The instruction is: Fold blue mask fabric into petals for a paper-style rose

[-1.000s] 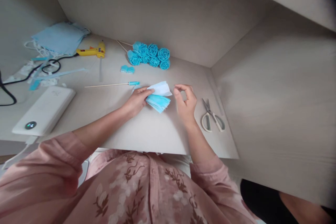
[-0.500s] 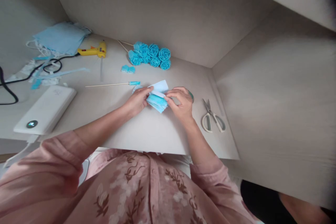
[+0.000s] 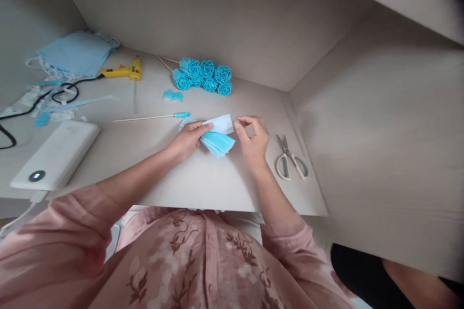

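Observation:
My left hand (image 3: 188,141) is closed on a fanned stack of blue mask fabric pieces (image 3: 218,143), the thumb pressing on top. A paler piece (image 3: 219,124) sticks out to the right above the brighter blue ones. Just beyond the stack's right edge is my right hand (image 3: 253,139), its fingers curved and the thumb and forefinger slightly apart, with nothing seen between them. A thin wooden stick (image 3: 145,119) with a blue wrapped tip (image 3: 181,115) lies behind my left hand.
Blue fabric roses (image 3: 206,76) lie at the back near small cut blue pieces (image 3: 172,95). A yellow glue gun (image 3: 125,70), a pile of face masks (image 3: 76,54) and a white power bank (image 3: 56,154) are on the left. Scissors (image 3: 288,157) lie open on the right.
My right hand has come off the stack and drawn slightly right. The pale piece, earlier folded up under its fingers, now lies flatter. The view has shifted a little.

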The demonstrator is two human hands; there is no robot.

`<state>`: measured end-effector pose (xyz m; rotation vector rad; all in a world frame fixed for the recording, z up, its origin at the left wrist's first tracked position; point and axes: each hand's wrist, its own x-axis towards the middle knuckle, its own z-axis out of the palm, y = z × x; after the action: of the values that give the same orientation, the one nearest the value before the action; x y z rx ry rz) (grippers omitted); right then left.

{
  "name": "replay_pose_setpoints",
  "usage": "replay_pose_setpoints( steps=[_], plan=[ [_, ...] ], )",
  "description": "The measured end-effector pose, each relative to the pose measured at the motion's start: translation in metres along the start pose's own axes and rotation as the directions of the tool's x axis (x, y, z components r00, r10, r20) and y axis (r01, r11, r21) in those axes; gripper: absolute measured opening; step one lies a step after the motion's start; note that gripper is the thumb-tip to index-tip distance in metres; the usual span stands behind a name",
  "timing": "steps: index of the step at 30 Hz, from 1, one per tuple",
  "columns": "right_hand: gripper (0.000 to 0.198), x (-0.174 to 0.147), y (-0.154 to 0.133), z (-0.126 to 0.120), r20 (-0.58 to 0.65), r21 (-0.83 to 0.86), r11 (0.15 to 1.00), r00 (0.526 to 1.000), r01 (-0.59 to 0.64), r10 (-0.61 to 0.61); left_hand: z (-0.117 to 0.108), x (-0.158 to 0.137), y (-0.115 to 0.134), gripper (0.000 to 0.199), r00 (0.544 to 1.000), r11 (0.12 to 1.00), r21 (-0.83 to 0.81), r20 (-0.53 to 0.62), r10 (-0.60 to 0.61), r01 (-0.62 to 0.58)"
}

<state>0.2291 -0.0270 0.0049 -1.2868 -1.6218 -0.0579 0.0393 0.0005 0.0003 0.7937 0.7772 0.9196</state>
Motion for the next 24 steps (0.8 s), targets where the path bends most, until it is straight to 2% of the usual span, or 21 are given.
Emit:
replay_pose_setpoints(
  steps=[4, 12, 19, 24],
  plan=[
    [0.008, 0.001, -0.0024, 0.0014, 0.011, -0.001, 0.997, 0.997, 0.082, -0.082, -0.0017, -0.0002, -0.0008, 0.031, 0.999, 0.999, 0.028, 0.038, 0.016, -0.017],
    [0.005, 0.0011, -0.0042, 0.0005, 0.026, -0.021, 0.991, 0.991, 0.132, -0.131, -0.0054, 0.0014, -0.0078, 0.032, 0.996, 0.997, 0.07, 0.093, 0.007, -0.013],
    [0.007, 0.0006, -0.0053, 0.0003, 0.05, -0.029, 0.989, 0.988, 0.147, -0.146, 0.0002, 0.0033, -0.002, 0.025, 1.0, 0.997, -0.074, 0.007, 0.0, 0.0],
    [0.006, 0.0023, -0.0096, 0.0006, 0.128, 0.067, 0.962, 0.954, 0.266, -0.272, 0.0012, 0.0044, 0.0019, 0.018, 0.999, 0.993, -0.116, -0.034, -0.026, 0.022]
  ],
)
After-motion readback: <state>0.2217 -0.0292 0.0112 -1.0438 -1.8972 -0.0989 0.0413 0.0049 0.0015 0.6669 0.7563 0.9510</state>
